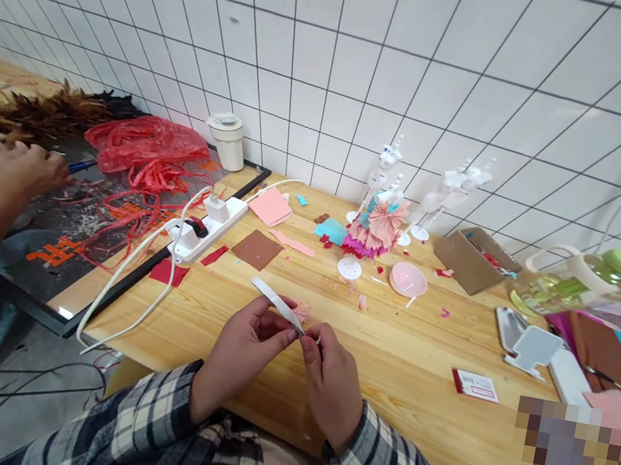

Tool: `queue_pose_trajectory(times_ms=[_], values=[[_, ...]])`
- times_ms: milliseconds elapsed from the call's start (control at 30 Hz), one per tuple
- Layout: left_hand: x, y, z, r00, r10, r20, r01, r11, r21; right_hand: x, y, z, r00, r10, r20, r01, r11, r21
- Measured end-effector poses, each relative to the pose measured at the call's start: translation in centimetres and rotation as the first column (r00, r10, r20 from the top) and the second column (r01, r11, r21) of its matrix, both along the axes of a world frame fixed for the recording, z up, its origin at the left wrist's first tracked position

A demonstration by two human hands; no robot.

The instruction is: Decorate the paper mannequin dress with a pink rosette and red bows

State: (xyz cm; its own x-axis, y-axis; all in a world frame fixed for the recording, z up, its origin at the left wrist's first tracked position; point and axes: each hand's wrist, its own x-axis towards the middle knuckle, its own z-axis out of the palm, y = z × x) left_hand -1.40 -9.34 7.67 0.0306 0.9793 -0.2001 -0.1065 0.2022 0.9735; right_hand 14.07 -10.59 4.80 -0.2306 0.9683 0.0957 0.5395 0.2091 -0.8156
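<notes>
Low over the front of the table, my left hand (253, 343) is closed on a narrow white strip (275, 298) that looks like paper or tape, its free end pointing up and left. Close against my right hand (331, 368), the strip's other end sits in a pinch of thumb and forefinger. A small pleated pink paper fan (301, 311) shows just behind my fingertips; which hand holds it I cannot tell. Farther back, a small mannequin (381, 225) wears a blue top and a pleated pink paper skirt.
White mannequins (450, 189) stand by the wall, near a pink dish (408, 280) and a cardboard box (474, 261). A power strip (208, 230) with a trailing cable lies left, beside brown paper (257, 249). A jug (585, 273) stands right. A co-worker's hands (15, 168) are at far left.
</notes>
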Motion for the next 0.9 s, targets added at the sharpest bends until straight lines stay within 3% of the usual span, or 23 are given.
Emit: queue_pose_trajectory(times_ms=[333, 567, 767, 900], values=[[-0.1, 0.1, -0.8, 1.0, -0.008, 0.008, 0.008, 1.0, 0.0, 0.0, 0.3, -0.4, 0.998, -0.055, 0.034, 0.057, 0.997, -0.06], [-0.3, 0.3, -1.1, 1.0, -0.001, 0.031, 0.002, 1.0, -0.016, 1.9, 1.3, 0.5, 0.995, 0.048, 0.089, -0.038, 0.993, -0.112], [-0.2, 0.3, -1.0, 1.0, -0.031, 0.003, 0.031, 0.999, -0.03, 3.6, 1.7, 1.9, 0.964, -0.092, 0.248, 0.116, 0.99, -0.084], [-0.2, 0.2, -1.3, 0.999, -0.038, -0.021, 0.038, 0.999, -0.007, 4.9, 2.3, 2.2, 0.952, -0.094, 0.292, 0.103, 0.995, -0.015]])
